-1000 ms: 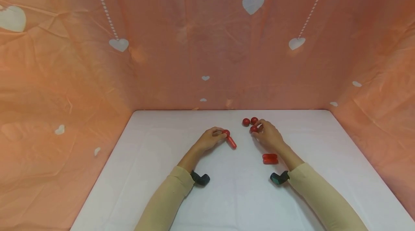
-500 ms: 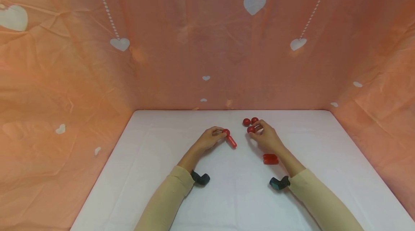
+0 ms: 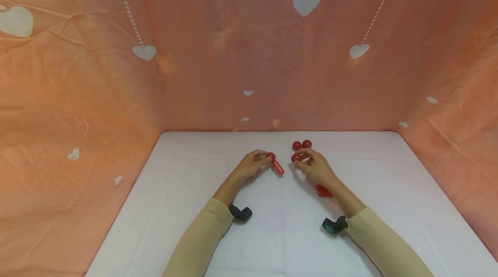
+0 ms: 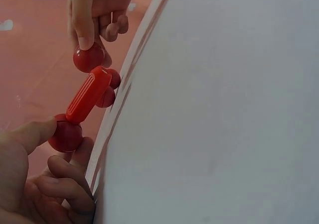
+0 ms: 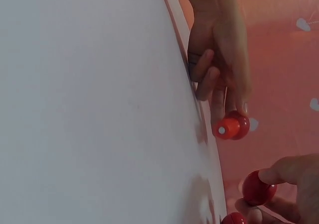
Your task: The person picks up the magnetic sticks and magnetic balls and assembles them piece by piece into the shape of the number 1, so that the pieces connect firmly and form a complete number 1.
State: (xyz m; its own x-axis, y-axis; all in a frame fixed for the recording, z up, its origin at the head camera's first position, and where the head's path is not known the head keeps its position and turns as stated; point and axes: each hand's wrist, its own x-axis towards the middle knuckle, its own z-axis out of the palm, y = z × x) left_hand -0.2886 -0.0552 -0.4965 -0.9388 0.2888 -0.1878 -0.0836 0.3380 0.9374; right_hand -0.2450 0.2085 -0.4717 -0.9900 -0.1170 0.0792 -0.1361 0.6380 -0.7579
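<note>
My left hand (image 3: 249, 167) pinches a red ball (image 3: 271, 156) between thumb and fingers. From that ball sticks out a red ribbed rod (image 4: 89, 95), joined to it at one end and pointing toward the near right in the head view. A pale round dot shows on the rod's free end in the right wrist view. My right hand (image 3: 318, 170) pinches another red ball (image 5: 258, 188), a short gap away from the rod in the head view. Part of each held ball is covered by fingertips.
Two more red balls, a left one (image 3: 297, 145) and a right one (image 3: 307, 144), lie behind my right hand. Red rods (image 3: 324, 191) lie under my right wrist, partly hidden. An orange curtain with pale hearts (image 3: 306, 4) stands behind the white table (image 3: 186, 225).
My right hand has drawn its red ball left and slightly nearer, away from the two other balls. The wrist now covers part of the loose rods. My left hand has barely moved.
</note>
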